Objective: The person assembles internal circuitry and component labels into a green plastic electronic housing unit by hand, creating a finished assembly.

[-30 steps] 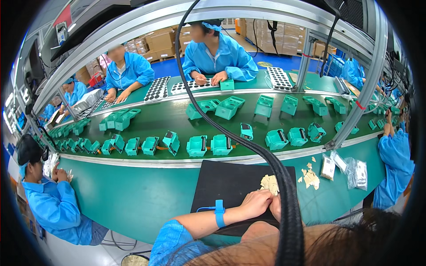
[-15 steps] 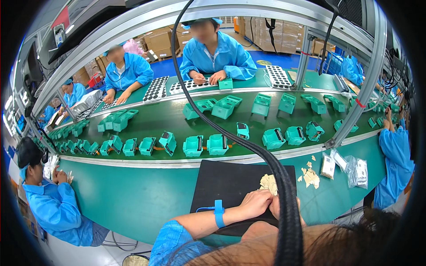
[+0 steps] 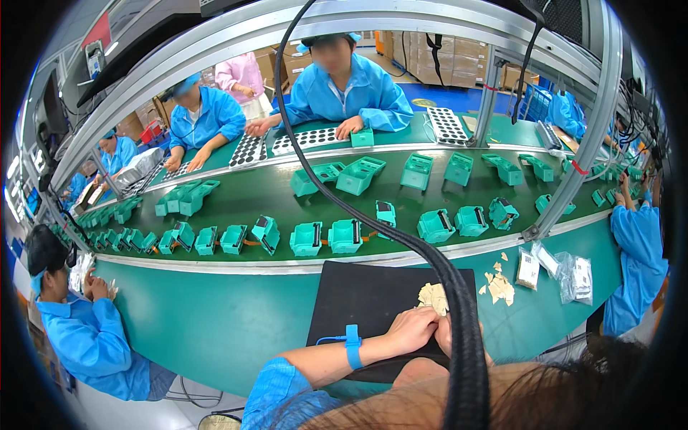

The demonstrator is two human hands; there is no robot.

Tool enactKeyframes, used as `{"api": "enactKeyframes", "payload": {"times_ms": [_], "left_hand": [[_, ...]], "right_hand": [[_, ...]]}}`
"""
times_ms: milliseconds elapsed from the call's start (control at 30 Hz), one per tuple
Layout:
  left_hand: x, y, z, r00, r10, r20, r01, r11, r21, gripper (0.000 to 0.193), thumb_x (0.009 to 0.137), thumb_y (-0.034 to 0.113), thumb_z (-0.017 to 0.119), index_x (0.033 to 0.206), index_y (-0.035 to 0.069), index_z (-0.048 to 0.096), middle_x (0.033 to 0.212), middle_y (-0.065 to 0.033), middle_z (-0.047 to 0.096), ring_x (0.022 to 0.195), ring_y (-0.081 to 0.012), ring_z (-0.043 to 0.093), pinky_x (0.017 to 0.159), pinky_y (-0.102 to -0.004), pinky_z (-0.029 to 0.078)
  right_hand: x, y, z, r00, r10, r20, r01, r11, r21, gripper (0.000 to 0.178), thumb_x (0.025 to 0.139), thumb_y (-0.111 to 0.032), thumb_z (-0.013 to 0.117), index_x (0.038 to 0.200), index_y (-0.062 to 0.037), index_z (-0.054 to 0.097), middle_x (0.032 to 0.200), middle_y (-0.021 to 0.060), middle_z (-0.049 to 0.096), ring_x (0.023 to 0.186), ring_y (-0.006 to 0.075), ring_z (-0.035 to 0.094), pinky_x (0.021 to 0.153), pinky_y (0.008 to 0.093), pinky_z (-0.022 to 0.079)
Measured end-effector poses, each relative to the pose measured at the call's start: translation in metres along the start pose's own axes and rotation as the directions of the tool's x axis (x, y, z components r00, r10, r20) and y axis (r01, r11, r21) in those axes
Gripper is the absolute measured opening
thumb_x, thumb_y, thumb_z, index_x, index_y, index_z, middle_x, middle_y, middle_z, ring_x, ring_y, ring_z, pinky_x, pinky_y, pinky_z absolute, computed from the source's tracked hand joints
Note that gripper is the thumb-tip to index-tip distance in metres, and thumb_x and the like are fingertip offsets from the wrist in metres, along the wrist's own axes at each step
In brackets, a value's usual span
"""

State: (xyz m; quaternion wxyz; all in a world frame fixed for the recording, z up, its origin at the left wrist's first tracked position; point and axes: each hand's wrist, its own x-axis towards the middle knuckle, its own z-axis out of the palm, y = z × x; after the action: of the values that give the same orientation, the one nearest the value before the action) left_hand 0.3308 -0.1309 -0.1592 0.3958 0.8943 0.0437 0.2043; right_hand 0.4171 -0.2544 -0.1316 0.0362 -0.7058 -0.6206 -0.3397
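Left hand: here it is, the left hand [image 3: 414, 327], fingers curled inward toward its partner; any grip is hidden, so I can't tell.
Right hand: tucked close at three o'clock, the right hand [image 3: 443, 334] partly behind the black cable [image 3: 462, 344]; its hold can't be told either.
Cream pile: right there, the cream pile [image 3: 432, 295] sits on the black mat [image 3: 358, 297], just beyond the left fingers at one o'clock; contact is unclear.
Handling: thin flat bits, probably light, fairly stiff, easy to bend or tear, likely to slide over each other.
Hold: pinch one piece by its edge, I'd judge, fingertips only.
Loose pieces: further out at two o'clock, scattered loose pieces [image 3: 502, 290] on the green tabletop [image 3: 215, 301].
Packets: beyond them, same bearing, clear packets [image 3: 528, 272].
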Motion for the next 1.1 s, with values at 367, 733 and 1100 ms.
{"api": "enactKeyframes", "payload": {"times_ms": [367, 733, 1100], "left_hand": [[0.000, 0.006, -0.001, 0.998, -0.021, -0.062, 0.019, 0.999, -0.041, 0.006, 0.075, 0.007, 0.060, 0.081, 0.004, 0.059, 0.081, -0.0094, 0.061, 0.074, -0.0286, 0.058, 0.063, -0.0353, 0.047], [0.001, -0.007, 0.008, 0.943, -0.316, -0.108, 0.130, 0.646, -0.752, 0.008, 0.079, -0.002, 0.062, 0.087, -0.003, 0.063, 0.087, -0.0057, 0.061, 0.079, -0.0102, 0.059, 0.068, -0.0217, 0.049], [0.006, -0.003, 0.014, 0.928, -0.371, 0.032, 0.188, 0.394, -0.900, 0.008, 0.080, -0.004, 0.059, 0.087, -0.002, 0.059, 0.082, -0.0098, 0.063, 0.073, -0.0142, 0.061, 0.067, -0.0251, 0.051]], "right_hand": [[0.005, 0.018, -0.003, 0.964, 0.261, -0.052, -0.180, 0.782, 0.597, 0.011, 0.060, -0.006, 0.063, 0.057, -0.0058, 0.052, 0.054, 0.0066, 0.052, 0.048, 0.0189, 0.054, 0.043, 0.0282, 0.042], [-0.049, 0.113, 0.082, 0.863, 0.456, 0.219, -0.470, 0.883, 0.013, 0.006, 0.067, -0.012, 0.057, 0.068, -0.0064, 0.056, 0.074, 0.0074, 0.051, 0.073, 0.0235, 0.056, 0.055, 0.0370, 0.047], [-0.014, 0.000, 0.028, 0.675, 0.452, 0.583, -0.250, -0.603, 0.758, 0.007, 0.080, 0.001, 0.059, 0.086, 0.0007, 0.055, 0.081, 0.0054, 0.059, 0.069, 0.0086, 0.057, 0.059, 0.0200, 0.046]]}}
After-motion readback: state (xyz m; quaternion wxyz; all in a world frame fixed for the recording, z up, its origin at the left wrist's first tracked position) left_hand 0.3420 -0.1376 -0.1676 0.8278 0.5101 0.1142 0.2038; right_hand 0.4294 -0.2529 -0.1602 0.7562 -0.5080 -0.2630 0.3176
